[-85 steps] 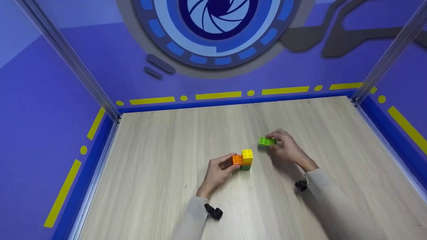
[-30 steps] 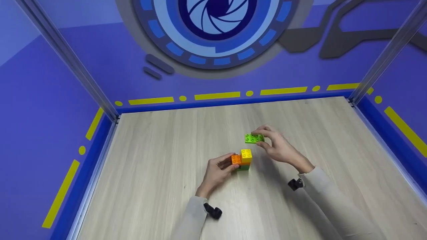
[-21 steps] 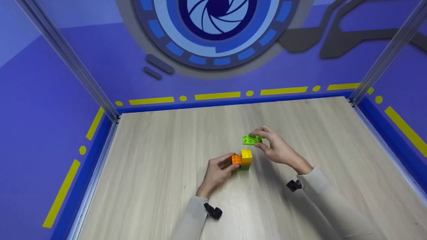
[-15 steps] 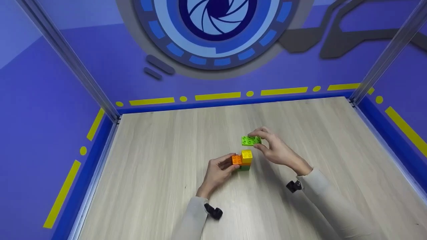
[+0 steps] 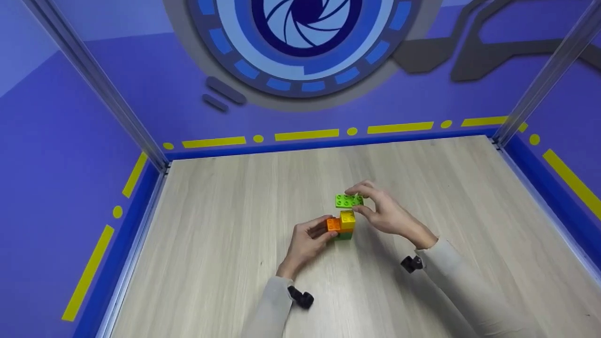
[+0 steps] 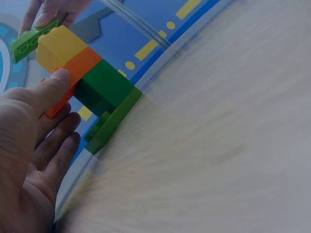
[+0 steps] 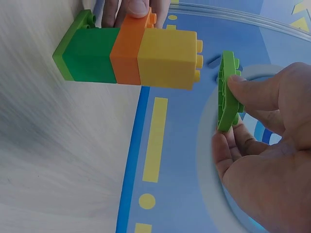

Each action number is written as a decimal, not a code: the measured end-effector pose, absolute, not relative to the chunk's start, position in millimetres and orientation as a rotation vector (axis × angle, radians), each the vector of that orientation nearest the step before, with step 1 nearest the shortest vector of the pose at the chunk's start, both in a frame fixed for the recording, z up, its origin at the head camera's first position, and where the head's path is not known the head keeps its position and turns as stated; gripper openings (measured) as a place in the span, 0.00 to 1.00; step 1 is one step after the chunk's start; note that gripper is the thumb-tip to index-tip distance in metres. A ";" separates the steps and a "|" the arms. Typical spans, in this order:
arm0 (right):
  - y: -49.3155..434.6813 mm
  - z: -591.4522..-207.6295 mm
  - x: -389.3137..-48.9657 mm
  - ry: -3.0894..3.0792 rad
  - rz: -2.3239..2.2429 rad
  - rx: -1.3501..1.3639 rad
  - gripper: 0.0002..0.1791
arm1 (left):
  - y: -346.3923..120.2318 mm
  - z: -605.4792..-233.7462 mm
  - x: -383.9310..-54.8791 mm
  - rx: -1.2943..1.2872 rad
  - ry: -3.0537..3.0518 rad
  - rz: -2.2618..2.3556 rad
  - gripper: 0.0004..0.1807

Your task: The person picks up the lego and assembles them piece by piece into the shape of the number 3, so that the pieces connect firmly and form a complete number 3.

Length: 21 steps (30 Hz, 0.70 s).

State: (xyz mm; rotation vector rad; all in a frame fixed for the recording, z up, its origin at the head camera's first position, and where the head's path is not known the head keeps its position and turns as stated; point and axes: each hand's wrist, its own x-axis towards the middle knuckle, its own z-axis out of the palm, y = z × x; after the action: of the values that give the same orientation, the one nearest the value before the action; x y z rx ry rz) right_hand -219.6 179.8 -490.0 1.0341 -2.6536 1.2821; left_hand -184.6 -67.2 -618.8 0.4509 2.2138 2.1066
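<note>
A small tower of toy building bricks stands on the wooden table. From the bottom, it has a thin light green plate (image 6: 116,121), a dark green brick (image 6: 107,82), an orange brick (image 5: 332,225) that juts out to the left, and a yellow brick (image 7: 167,58) on top. My left hand (image 5: 304,241) pinches the jutting end of the orange brick between thumb and fingers. Between the thumb and fingers of my right hand (image 5: 387,212) is a second thin light green plate (image 5: 345,201), studs up. A gap separates it from the yellow brick's studs in the right wrist view.
The pale wooden table (image 5: 225,211) is bounded by a blue back wall (image 5: 300,103) and side walls with yellow markings. Metal posts (image 5: 103,89) stand at the back corners. Each wrist carries a small black camera (image 5: 301,297).
My right hand has lifted the light green plate from beyond the tower and brought it left, then nearer, above the yellow brick. My left hand and the tower have stayed put.
</note>
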 end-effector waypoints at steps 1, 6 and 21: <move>179.4 -490.2 -219.2 -2.650 1.288 1.039 0.19 | -67.2 -618.9 -184.5 0.455 2.218 2.106 0.27; 177.1 -491.2 -218.1 -2.640 1.315 1.061 0.18 | -67.4 -619.5 -184.3 0.484 2.241 2.104 0.27; 167.2 -496.2 -213.5 -2.661 1.324 1.127 0.19 | -68.1 -619.6 -184.6 0.541 2.231 2.114 0.26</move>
State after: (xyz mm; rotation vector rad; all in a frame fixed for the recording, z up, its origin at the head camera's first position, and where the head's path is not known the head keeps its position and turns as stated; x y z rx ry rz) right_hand -213.5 167.2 -496.2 1.1271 -2.6614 1.3235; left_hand -184.6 -68.1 -619.6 0.5408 2.2315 2.1136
